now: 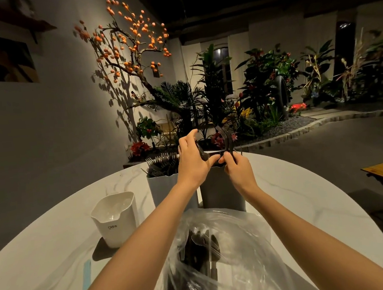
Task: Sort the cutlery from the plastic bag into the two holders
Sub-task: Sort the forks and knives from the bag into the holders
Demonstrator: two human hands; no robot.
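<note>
Round white marble-pattern table (309, 194) is filling the lower half of the frame. Clear plastic bag (232, 254) is lying at bottom centre, holding dark cutlery (199, 248); the crinkled film is blurring it, so I can't sort forks from spoons in there.

Two holders are standing side by side at frame centre, behind the bag: light grey holder (164, 187) on the left, packed with dark forks (161, 163), tines up; dark grey holder (221, 189) on the right, its contents being hidden by the hands.

White container (115, 219) is sitting at lower left, reading "CRBW" on its front, inside looking empty.

Left hand (192, 161) is hovering over the holders, fingers closed on a dark piece of cutlery, type unclear. Right hand (238, 168) is pinching a bunch of black forks (226, 138) by the handles, tines up, above the dark grey holder.

Light blue strip (87, 276) is lying at the lower left table edge, unidentifiable.
</note>
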